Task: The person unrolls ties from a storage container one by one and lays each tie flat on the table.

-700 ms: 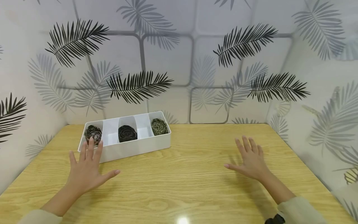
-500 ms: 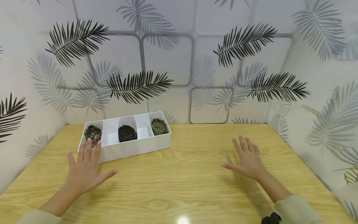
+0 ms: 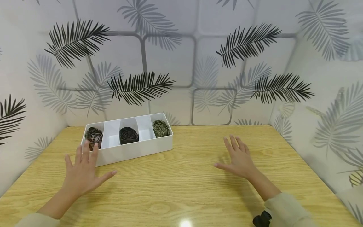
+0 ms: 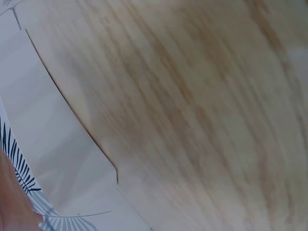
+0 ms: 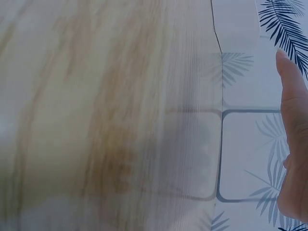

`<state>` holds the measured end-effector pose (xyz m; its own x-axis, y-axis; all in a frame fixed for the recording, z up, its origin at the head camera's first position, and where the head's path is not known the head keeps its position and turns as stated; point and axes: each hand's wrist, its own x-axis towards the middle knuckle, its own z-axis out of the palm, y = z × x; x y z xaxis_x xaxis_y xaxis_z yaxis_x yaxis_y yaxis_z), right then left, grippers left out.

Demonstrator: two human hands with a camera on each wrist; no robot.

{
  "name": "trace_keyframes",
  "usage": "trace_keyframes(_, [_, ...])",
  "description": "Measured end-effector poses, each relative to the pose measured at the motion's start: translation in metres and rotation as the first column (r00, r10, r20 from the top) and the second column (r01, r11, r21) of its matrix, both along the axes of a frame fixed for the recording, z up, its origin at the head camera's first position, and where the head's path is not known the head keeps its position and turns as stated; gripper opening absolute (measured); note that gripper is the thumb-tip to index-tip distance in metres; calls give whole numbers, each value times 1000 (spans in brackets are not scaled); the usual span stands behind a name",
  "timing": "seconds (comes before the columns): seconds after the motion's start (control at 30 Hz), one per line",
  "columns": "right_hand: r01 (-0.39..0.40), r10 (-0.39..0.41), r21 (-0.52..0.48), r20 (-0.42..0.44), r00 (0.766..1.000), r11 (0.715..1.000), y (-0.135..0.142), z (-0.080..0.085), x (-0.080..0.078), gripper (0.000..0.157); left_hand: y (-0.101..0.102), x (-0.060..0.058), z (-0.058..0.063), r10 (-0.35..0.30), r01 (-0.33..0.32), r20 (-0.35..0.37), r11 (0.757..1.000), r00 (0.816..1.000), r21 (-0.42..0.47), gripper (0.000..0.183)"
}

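A white divided box [image 3: 133,152] stands at the back left of the table, slightly turned. In it sit three rolled pieces of fabric: a dark reddish patterned roll [image 3: 94,136] at the left, a black roll [image 3: 129,135] in the middle and a green-grey mottled roll [image 3: 160,128] at the right. My left hand [image 3: 80,176] hovers palm down with spread fingers, its fingertips overlapping the box's front left corner. Right of the box, over bare wood, my right hand [image 3: 239,162] is held out, fingers straight and thumb apart. Neither hand holds anything.
The wooden table [image 3: 181,183] has a light grain and reaches back to a wall [image 3: 212,63] with a printed leaf pattern. A black wrist strap [image 3: 262,218] shows by the right sleeve. Between the two rear rolls and the left one lie vacant white compartments [image 3: 112,134].
My right hand has moved left toward the middle of the table. The left hand has shifted slightly left and down, fingers still spread. The box and rolls have stayed in place.
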<state>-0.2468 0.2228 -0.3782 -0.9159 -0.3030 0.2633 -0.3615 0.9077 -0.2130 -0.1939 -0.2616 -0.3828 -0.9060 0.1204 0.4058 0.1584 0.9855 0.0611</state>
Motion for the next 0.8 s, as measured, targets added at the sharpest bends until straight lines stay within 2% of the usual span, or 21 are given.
trace_keyframes(0.27, [-14,17,-64,48,999,998,-20,-2,-8,98,-4,0,-3,14,-15,15,1000,1000,8,110])
trace_keyframes(0.57, [-57,57,-12,21,998,998,-40,-4,-16,99,-8,0,-2,25,-25,25,1000,999,12,108])
trace_keyframes(0.8, [-110,112,-35,44,993,993,-57,-3,-22,98,-9,-2,-3,16,-16,25,1000,1000,22,107])
